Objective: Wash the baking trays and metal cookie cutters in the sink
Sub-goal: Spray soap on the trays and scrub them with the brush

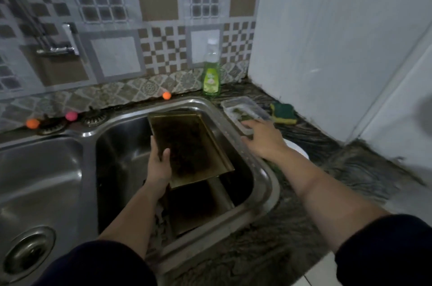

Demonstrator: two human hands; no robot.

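Observation:
A dirty, dark baking tray (189,145) is held tilted over the right sink basin (117,145). My left hand (159,164) grips its left edge, thumb on the inner face. A second tray (198,206) lies in the basin below it. My right hand (264,136) reaches over the sink's right rim, fingers stretched out and touching the near end of a clear plastic container (243,110) on the counter. No cookie cutters are visible.
A green dish soap bottle (211,75) stands behind the sink. A green and yellow sponge (284,112) lies right of the container. A white plate (297,148) sits under my right wrist. The left basin (35,180) has a drain. Small coloured balls line the back ledge.

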